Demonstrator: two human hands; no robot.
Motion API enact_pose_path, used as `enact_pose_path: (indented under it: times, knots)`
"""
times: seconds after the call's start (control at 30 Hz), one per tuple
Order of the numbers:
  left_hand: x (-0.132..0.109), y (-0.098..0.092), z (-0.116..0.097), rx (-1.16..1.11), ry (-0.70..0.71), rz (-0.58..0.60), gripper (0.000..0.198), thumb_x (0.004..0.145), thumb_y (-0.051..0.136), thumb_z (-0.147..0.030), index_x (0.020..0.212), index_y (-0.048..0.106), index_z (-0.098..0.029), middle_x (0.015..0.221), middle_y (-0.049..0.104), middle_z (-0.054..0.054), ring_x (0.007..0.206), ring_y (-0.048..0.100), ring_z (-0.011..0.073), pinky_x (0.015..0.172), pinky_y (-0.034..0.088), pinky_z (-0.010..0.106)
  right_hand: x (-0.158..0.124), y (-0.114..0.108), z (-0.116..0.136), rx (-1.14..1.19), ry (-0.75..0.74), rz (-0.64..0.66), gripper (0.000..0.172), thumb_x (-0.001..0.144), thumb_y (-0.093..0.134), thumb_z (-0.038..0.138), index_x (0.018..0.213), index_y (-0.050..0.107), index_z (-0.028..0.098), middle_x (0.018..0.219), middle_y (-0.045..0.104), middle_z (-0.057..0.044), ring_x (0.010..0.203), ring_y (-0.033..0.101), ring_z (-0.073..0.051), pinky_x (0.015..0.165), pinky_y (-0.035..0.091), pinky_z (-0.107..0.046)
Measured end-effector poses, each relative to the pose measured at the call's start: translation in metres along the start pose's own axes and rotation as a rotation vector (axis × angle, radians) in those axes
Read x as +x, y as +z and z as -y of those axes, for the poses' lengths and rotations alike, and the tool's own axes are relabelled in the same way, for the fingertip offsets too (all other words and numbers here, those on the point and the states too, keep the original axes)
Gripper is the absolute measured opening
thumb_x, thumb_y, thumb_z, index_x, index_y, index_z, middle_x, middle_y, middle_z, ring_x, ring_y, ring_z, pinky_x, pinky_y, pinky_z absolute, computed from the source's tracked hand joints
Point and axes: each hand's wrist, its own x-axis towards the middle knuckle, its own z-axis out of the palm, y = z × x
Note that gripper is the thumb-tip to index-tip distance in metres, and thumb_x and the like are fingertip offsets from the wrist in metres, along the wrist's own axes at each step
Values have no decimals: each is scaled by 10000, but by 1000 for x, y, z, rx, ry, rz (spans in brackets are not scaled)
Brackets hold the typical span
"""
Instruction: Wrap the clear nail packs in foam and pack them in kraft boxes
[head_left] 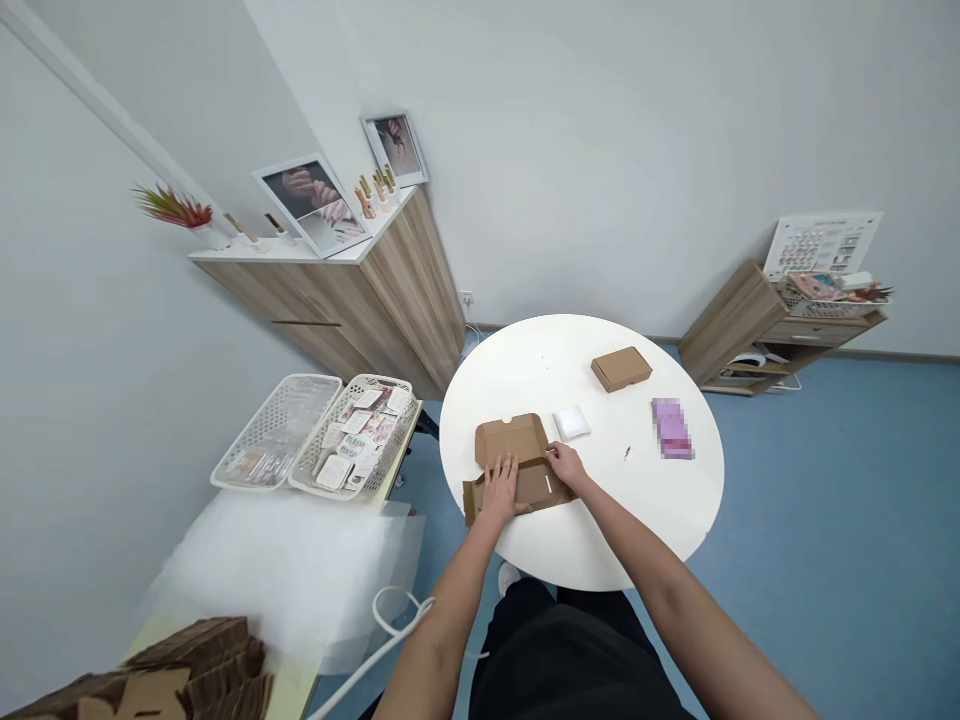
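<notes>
A box (510,440) of brown cardboard lies unfolded on the round white desk (517,360), just below the centre of the frame, its flap panel toward the top and its base nearer the person. The left hand (500,487) rests palm down on the left part of the box, fingers straight and slightly spread, holding nothing. The right hand (565,464) is at the box's right side, fingers bent in close to its edge; whether they pinch the card I cannot tell. A white packet (572,422) lies just above the right hand, apart from the box. Farther up and right on the desk sits a second box (621,369), folded up, and below it, near the right rim, a purple item (671,428) blurred into squares. At centre left, two white baskets stand side by side, the right one (390,470) holding cards and packets. Below them white sheets (300,560) are spread, and a cardboard stack (225,670) fills the lower left corner. A wood cabinet (420,290) stands at upper left.
</notes>
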Motion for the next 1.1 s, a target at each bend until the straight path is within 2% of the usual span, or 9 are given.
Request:
enact_pose_path:
  times: [0.17, 0.27, 0.37, 0.53, 0.67, 0.8, 0.9, 1.0, 1.1]
  knots:
    - [-4, 7, -1, -12, -2, -47, 1108, 681, 688, -619, 1535, 136, -178, 1602, 169, 136, 1473, 123, 346, 1187, 115, 543, -43, -6, -15, -117, -115, -188, 308, 906, 378, 197, 1106, 612, 204, 1071, 671, -65, 1030, 590, -206, 885, 433, -315]
    - [-8, 12, -2, -18, -15, -85, 1081, 693, 688, -605, 1531, 155, -178, 1595, 198, 138, 1470, 146, 337, 1190, 121, 525, -65, 0, -25, -116, -162, -125, 406, 888, 380, 166, 1258, 536, 222, 1182, 637, -61, 1069, 582, -197, 917, 438, -317]
    - [-11, 17, -4, -32, -14, -100, 1085, 689, 685, -614, 1530, 152, -185, 1593, 207, 138, 1465, 159, 350, 1182, 143, 534, -70, 13, -27, -152, -210, -77, 604, 818, 457, 135, 1416, 389, 190, 1377, 527, -91, 1245, 479, -229, 1037, 389, -366]
    - [-14, 24, -9, -54, -8, -110, 1132, 655, 684, -647, 1530, 141, -177, 1594, 184, 166, 1459, 149, 387, 1158, 157, 578, -63, 36, -20, -159, -160, 49, 668, 807, 515, 178, 1451, 355, 98, 1422, 485, -160, 1366, 370, -265, 1126, 311, -398]
    - [-18, 28, -14, -71, -44, -130, 1136, 654, 665, -665, 1530, 139, -169, 1598, 163, 169, 1466, 108, 388, 1163, 134, 578, -68, 46, -22, -105, -132, 120, 731, 797, 530, 201, 1485, 299, 122, 1484, 415, -151, 1411, 311, -276, 1157, 256, -433]
    - [-21, 29, -16, -80, -87, -117, 1183, 623, 683, -668, 1533, 117, -166, 1606, 122, 169, 1471, 63, 389, 1166, 120, 577, -85, 42, -31, -69, -131, -1, 661, 814, 490, 206, 1455, 332, 173, 1460, 437, -122, 1390, 343, -255, 1136, 289, -423]
    - [-21, 30, -16, -73, -81, -98, 1199, 606, 693, -669, 1533, 123, -166, 1606, 117, 167, 1470, 63, 393, 1166, 109, 586, -98, 36, -36, -88, -39, -136, 489, 867, 443, 255, 1350, 411, 181, 1349, 516, -142, 1254, 495, -255, 1012, 409, -384]
    - [-21, 30, -16, -62, -66, -116, 1162, 629, 664, -684, 1532, 138, -175, 1603, 140, 163, 1468, 89, 393, 1163, 93, 597, -104, 33, -38, -84, 125, -73, 386, 892, 464, 338, 1244, 429, 185, 1197, 610, -149, 1050, 622, -268, 825, 472, -354]
    - [-22, 30, -17, -44, -62, -127, 1132, 645, 664, -672, 1528, 163, -172, 1593, 182, 168, 1461, 133, 393, 1166, 83, 597, -102, 34, -36, -72, 245, -4, 316, 908, 470, 325, 1185, 424, 180, 1099, 665, -139, 975, 658, -261, 768, 456, -323]
